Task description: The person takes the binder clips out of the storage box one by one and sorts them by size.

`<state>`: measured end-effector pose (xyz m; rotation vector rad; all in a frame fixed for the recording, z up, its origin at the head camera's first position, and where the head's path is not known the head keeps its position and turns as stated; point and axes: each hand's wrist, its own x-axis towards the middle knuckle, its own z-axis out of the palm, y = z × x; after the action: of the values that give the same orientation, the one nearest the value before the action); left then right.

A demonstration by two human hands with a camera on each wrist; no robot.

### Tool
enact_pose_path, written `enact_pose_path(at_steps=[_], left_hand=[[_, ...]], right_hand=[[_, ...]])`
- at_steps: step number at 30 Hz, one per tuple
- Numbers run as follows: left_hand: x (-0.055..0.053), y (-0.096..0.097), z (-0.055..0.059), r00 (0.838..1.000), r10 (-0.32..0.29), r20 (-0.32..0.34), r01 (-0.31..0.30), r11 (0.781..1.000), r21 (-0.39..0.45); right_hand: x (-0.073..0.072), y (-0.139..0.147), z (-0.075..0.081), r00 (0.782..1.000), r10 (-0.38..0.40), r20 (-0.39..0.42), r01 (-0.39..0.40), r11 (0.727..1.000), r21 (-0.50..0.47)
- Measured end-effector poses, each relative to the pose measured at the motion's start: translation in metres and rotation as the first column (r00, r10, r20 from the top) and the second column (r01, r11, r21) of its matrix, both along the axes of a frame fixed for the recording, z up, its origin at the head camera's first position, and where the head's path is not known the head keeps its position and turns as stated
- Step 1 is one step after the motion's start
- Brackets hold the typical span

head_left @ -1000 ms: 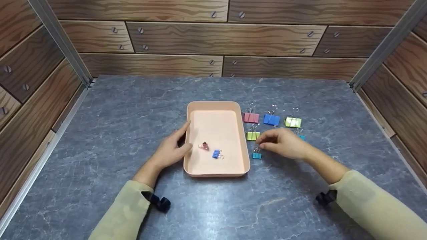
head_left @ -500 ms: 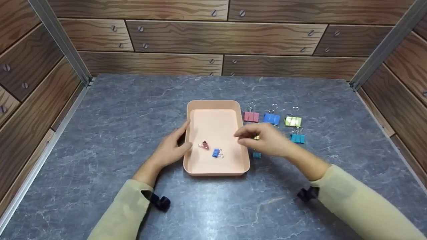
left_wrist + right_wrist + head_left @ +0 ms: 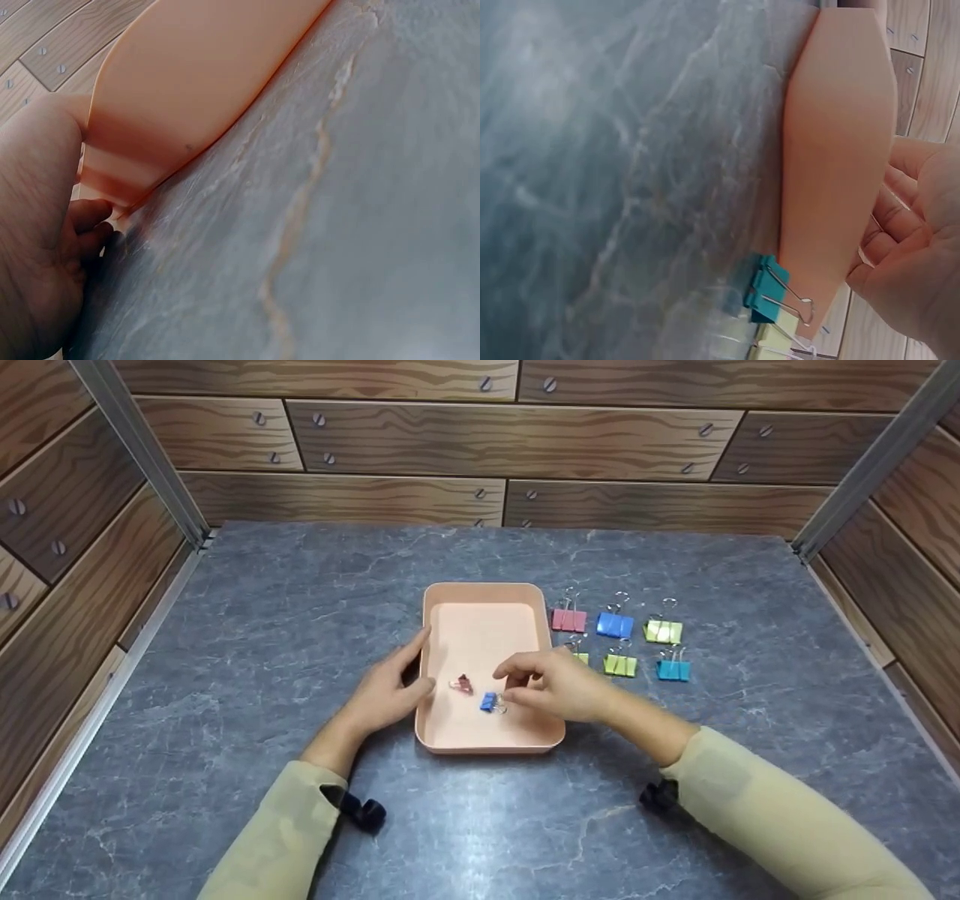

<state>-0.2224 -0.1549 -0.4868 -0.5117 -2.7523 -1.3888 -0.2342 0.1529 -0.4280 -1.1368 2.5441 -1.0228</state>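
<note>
My left hand [image 3: 390,690] steadies a peach-coloured tray [image 3: 487,740], thumb over its left rim and fingers along the outer wall. Inside lie a small red binder clip [image 3: 463,685] and a small blue binder clip [image 3: 488,703]. My right hand [image 3: 559,686] reaches over the tray's right rim with nothing seen in it; its thumb and index finger are apart, tips right by the blue clip's wire handles. In the right wrist view, a small teal binder clip [image 3: 768,288] stands beside the tray wall; the right hand hides it in the head view.
Right of the tray stand binder clips in rows: red [image 3: 568,621], blue [image 3: 615,625] and yellow-green [image 3: 664,631] behind; yellow-green [image 3: 620,665] and larger teal [image 3: 673,670] ones in front. Another yellow-green clip [image 3: 580,658] is partly covered by the right hand. Wood-patterned panels [image 3: 397,439] enclose the table.
My right hand has moved left from beside the small teal clip, across the tray's rim, to the blue clip. The left hand and tray have stayed in place.
</note>
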Motion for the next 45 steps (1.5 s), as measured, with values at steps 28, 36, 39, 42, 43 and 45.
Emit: enact_pose_path(at_steps=[28, 36, 39, 42, 43, 45], left_hand=[[0.002, 0.0, 0.002, 1.0, 0.029, -0.001, -0.029, 1.0, -0.002], [0.001, 0.0, 0.001, 1.0, 0.021, 0.004, -0.021, 1.0, 0.001], [0.001, 0.0, 0.001, 1.0, 0.017, 0.0, -0.017, 1.0, -0.002], [0.0, 0.001, 0.0, 1.0, 0.007, -0.005, -0.007, 1.0, 0.012], [-0.001, 0.001, 0.0, 1.0, 0.004, -0.009, -0.004, 1.0, 0.019], [-0.001, 0.002, -0.001, 1.0, 0.0, -0.017, 0.001, 0.999, 0.034]], right_hand=[[-0.003, -0.013, -0.018, 0.998, 0.052, -0.035, -0.05, 0.998, 0.037], [-0.002, -0.013, -0.021, 0.998, 0.028, -0.062, -0.024, 0.998, 0.06], [-0.002, -0.013, -0.021, 0.998, 0.021, -0.065, -0.017, 0.998, 0.066], [-0.002, -0.013, -0.02, 0.997, 0.02, -0.073, -0.015, 0.997, 0.071], [-0.001, -0.012, -0.02, 0.997, 0.02, -0.075, -0.014, 0.997, 0.073], [-0.001, -0.012, -0.02, 0.997, 0.018, -0.08, -0.012, 0.997, 0.079]])
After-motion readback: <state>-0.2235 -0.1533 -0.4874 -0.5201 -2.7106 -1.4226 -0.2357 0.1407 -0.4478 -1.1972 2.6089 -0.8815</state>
